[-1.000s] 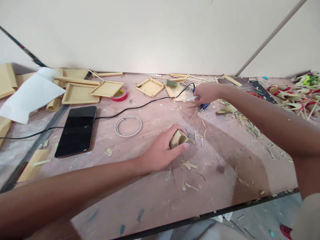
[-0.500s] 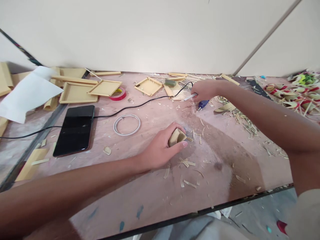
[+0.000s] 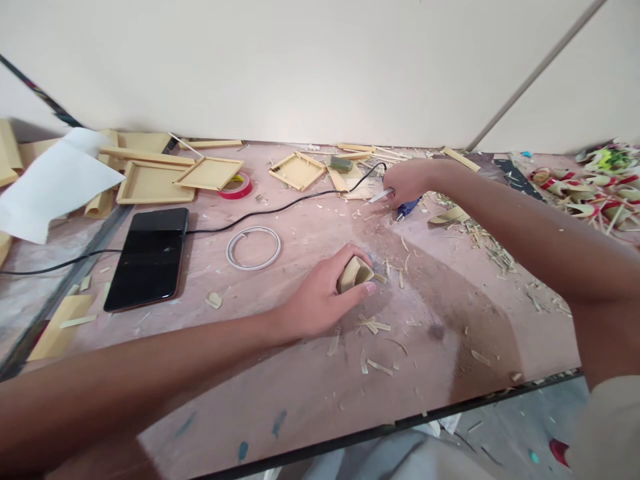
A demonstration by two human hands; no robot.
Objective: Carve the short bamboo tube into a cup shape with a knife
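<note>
My left hand [image 3: 325,293] rests low over the worktable, fingers and thumb wrapped round a short hollow piece of bamboo [image 3: 353,275] with its open end facing up and right. Farther back, my right hand [image 3: 405,183] is closed round a knife; its narrow metal blade [image 3: 381,195] points left and slightly down, and the handle is hidden in the fist. The blade is apart from the bamboo. Just beneath the right hand lies a blue tool [image 3: 407,209] with a metal tip, partly covered. Thin shavings [image 3: 373,325] are scattered around the left hand.
A black phone [image 3: 149,260] lies at left, near a black cable [image 3: 260,214]. Behind are a white tape ring [image 3: 254,267], red tape [image 3: 237,193], small wooden frames [image 3: 297,172] and white paper [image 3: 60,180]. Shavings [image 3: 487,243] heap at right; the table edge [image 3: 400,425] runs in front.
Both hands keep the same hold and nearly the same place. Only a very slight shift of the whole view shows.
</note>
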